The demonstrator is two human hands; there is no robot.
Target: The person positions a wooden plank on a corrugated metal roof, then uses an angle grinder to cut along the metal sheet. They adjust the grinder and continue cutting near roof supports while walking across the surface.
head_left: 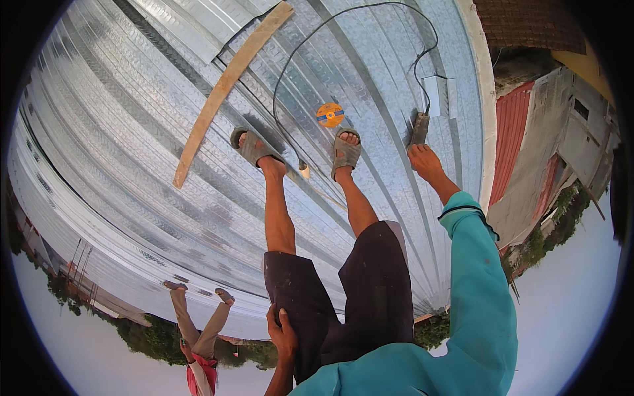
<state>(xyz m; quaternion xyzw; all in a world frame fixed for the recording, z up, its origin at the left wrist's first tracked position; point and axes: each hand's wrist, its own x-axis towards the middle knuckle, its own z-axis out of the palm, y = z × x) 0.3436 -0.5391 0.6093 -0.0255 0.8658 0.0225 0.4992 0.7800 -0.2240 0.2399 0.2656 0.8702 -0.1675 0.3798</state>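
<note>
My right hand (426,162), in a teal sleeve, reaches down to the corrugated metal roof (119,165) and closes around the end of a grey power tool (419,127) lying there. A black cable (356,26) loops away from the tool across the sheets. My left hand (282,330) rests flat on my dark shorts at the thigh and holds nothing. An orange cutting disc (330,114) lies on the roof between my sandalled feet (254,146) (345,152).
A long wooden plank (228,82) lies diagonally across the sheets. A small white object (304,170) sits by the cable's end near my feet. The roof's pale edge (485,99) drops off beside neighbouring buildings. Another person (198,330) stands at the roof's far edge.
</note>
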